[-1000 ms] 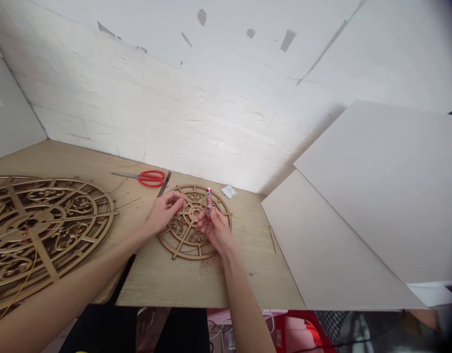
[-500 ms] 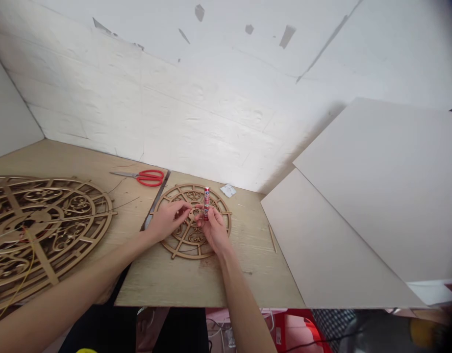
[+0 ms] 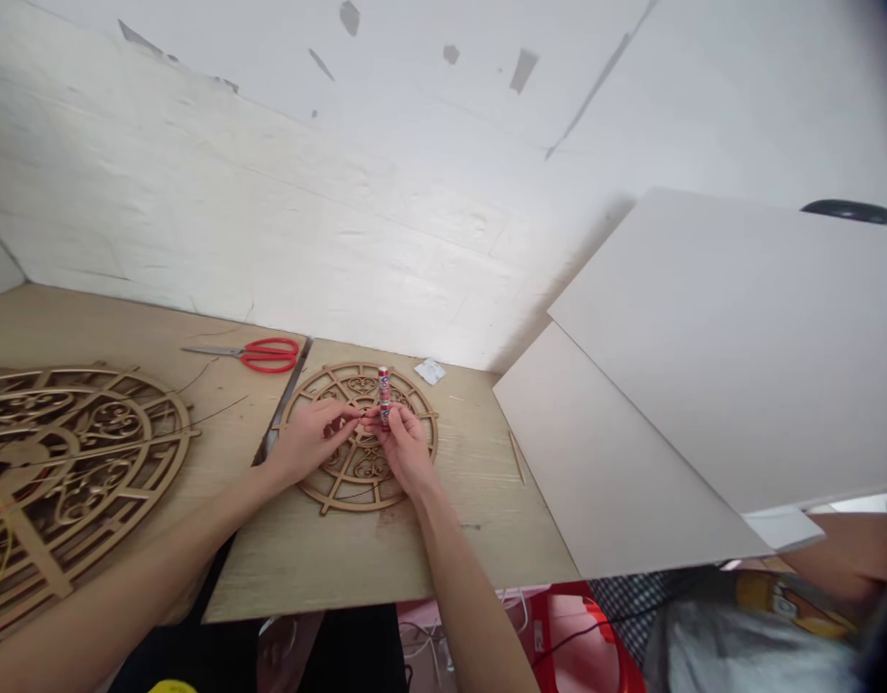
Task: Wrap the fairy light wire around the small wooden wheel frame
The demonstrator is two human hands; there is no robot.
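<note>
My right hand (image 3: 407, 448) grips a pair of slim red batteries (image 3: 384, 390) with printed labels, held upright and apparently end to end. Close beside it, the thumb and fingertips of my left hand (image 3: 310, 438) are pinched together; what lies between them is too small to make out. Both hands are over the middle of a round, gold openwork wheel (image 3: 310, 496) with spokes and scrollwork, flat on the table. My fingers partly cover its centre. A thin dark wire lies across its lower part.
Red-handled scissors (image 3: 270, 356) lie at the back left. Larger gold openwork wheels (image 3: 162, 472) with wires cover the left table. A white packet (image 3: 430, 371) lies behind the small wheel. White boards (image 3: 551, 433) lean at the right; a thin stick (image 3: 517, 456) lies beside them. Another person's arm (image 3: 840, 553) shows far right.
The view has turned slightly right, so everything sits further left. Both hands stay over the wheel, fingertips pinched close to the batteries. More of another person's arm shows at the right.
</note>
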